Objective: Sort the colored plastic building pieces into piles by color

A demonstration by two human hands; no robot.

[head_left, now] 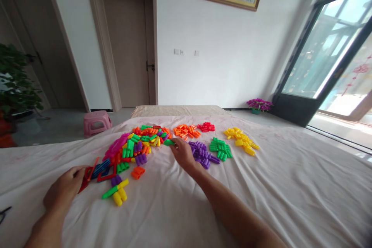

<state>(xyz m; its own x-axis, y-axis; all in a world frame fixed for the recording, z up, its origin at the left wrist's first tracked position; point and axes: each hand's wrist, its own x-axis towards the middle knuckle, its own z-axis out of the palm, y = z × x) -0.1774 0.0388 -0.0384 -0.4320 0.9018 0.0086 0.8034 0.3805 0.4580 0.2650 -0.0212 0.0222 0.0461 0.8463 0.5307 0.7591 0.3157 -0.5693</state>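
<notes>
My right hand (183, 155) pinches a green plastic toy piece (168, 142) at the right edge of a mixed pile of coloured plastic pieces (128, 150). My left hand (64, 186) is closed on a red plastic piece (85, 181) at the pile's left front; its full shape is partly hidden by the fingers. Dark blue ribbed pieces (101, 168) lie beside it. Just right of my right hand is a heap of purple pieces (201, 153). A green heap (221, 149), a yellow heap (241, 140), a red heap (206, 126) and an orange heap (186, 131) lie sorted by colour.
A wrinkled pale cloth (261, 190) covers the table. Loose yellow pieces (119, 196) and an orange piece (137, 173) lie in front of the pile, with a magenta item (116, 146) at its left. A pink stool (97, 122) stands beyond the left edge.
</notes>
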